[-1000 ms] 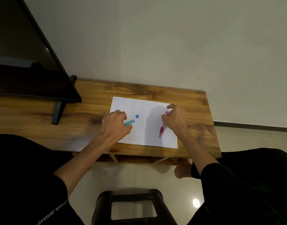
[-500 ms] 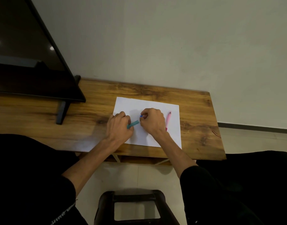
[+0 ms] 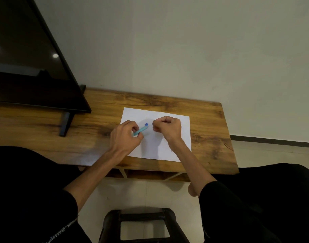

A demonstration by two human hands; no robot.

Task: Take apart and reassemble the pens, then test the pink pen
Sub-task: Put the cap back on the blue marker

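Note:
A white sheet of paper (image 3: 167, 155) lies on the wooden table (image 3: 208, 123). My left hand (image 3: 124, 135) is over the sheet's left edge and grips a teal pen barrel (image 3: 140, 130), which points up and to the right. A small blue piece (image 3: 146, 124) sits at the barrel's far end. Just to the right of that end, and apart from it, my right hand (image 3: 167, 128) is curled into a fist with nothing visible in it. The pink pen is not in sight; my right hand and forearm cover that part of the paper.
A dark TV screen (image 3: 33, 67) on a black foot (image 3: 65, 123) stands on the table's left side. The wall runs close behind the table. A dark stool (image 3: 143, 225) is on the floor between my knees.
My right hand let go of the pink pen, came to the blue piece at the teal barrel's end, then drew back a little to the right. The pink pen is now hidden.

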